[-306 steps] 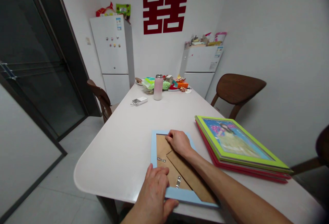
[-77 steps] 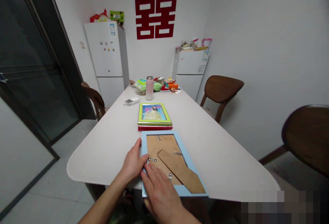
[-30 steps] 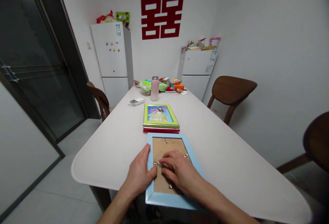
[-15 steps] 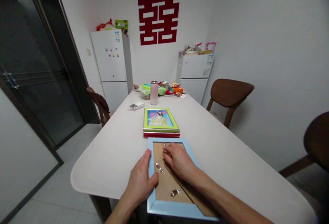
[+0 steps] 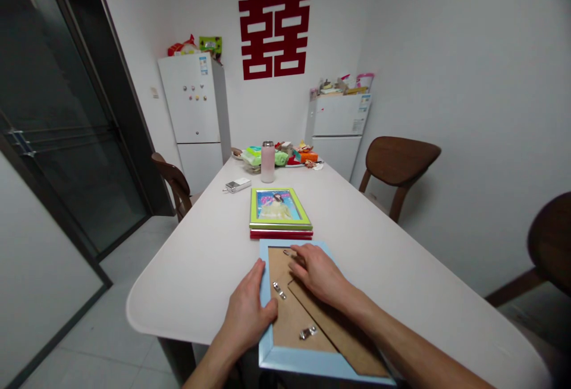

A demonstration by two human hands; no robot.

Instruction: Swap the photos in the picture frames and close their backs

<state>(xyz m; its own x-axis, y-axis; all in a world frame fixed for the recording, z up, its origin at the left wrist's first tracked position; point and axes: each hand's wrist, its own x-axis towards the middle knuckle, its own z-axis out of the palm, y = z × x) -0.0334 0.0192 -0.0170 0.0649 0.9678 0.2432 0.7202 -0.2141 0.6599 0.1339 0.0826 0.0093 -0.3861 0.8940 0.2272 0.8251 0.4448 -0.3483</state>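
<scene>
A light blue picture frame (image 5: 307, 358) lies face down at the near part of the table, its brown backing board (image 5: 285, 335) showing. My left hand (image 5: 250, 311) grips the frame's left side, thumb over the rim and fingers along the outer edge. Over the upper backing, my right hand (image 5: 319, 273) is curled with its fingertips at a small metal clip (image 5: 286, 253); its palm hides part of the board. A second metal clip (image 5: 279, 291) sits on the left and a third clip (image 5: 308, 332) near the bottom. A brown stand leg (image 5: 352, 341) runs under my right forearm.
Just beyond the frame is a stack of picture frames, a green frame (image 5: 281, 224) above a red one (image 5: 281, 234). Farther back are a pink bottle (image 5: 267, 163), a small white device (image 5: 238, 185) and colourful packages (image 5: 281, 158). Wooden chairs (image 5: 399, 160) flank the table (image 5: 187, 282).
My right hand has shifted slightly right, showing more of the stand leg and backing. The frame appears a little farther right in view. My left hand keeps its grip.
</scene>
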